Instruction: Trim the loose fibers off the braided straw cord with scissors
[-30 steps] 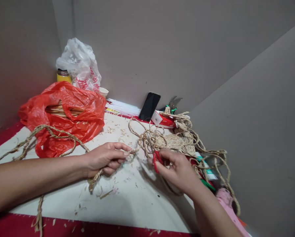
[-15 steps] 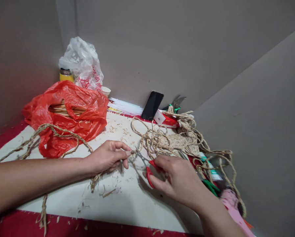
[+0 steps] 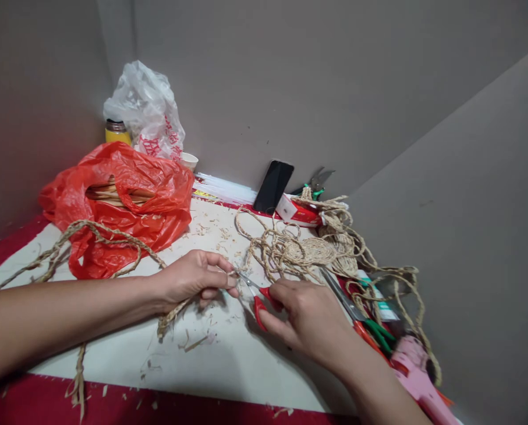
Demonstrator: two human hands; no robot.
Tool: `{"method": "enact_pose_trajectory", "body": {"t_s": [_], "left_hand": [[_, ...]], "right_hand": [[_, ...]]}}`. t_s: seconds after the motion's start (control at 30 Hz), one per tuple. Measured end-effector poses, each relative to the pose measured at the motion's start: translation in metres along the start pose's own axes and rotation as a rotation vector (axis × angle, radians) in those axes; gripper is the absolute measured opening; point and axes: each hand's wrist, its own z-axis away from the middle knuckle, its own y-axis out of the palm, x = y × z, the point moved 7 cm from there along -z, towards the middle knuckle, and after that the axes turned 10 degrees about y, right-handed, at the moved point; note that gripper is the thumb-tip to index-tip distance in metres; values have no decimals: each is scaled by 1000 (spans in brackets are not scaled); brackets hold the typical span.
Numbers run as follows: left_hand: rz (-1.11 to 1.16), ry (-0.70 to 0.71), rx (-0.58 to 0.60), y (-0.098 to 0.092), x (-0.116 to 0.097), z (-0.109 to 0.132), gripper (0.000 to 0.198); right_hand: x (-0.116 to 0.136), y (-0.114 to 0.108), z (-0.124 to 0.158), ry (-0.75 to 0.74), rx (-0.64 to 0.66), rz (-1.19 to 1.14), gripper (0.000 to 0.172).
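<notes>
My left hand pinches a braided straw rope between thumb and fingers. Below my wrist, a length of that rope comes out and hangs down over the white board. My right hand has its fingers through the red handles of small scissors. The scissor blades meet the rope right at my left fingertips; whether they have cut anything is too small to tell. Another braided rope arches over the red bag and passes behind my left forearm, with a frayed end below it.
Coiled rope lies at the right, near larger scissors and a pink glue gun. A red plastic bag with straw stands left. A phone leans at the back. Straw scraps dot the white board.
My right hand has moved slightly left, bringing the scissors to my left fingertips, and the handles have come closer together. The large scissors at the right show more now.
</notes>
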Motion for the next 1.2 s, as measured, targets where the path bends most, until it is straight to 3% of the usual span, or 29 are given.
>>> {"method": "enact_pose_trajectory", "body": {"t_s": [0.23,0.5,0.83,1.2], "left_hand": [[-32,19,17,-5,3,-5,19],[-77,11,38,-4,4,-4,20],[-33,-21,58,-4,7,-5,19],[23,-21,24,-8,11,-7,13]], "right_hand": [[-1,0,1,-40,-14,70,29],[3,4,3,-25,85,-2,25],[6,8,4,-93,72,-71,25],[1,10,2,-44,42,-206,25]]}}
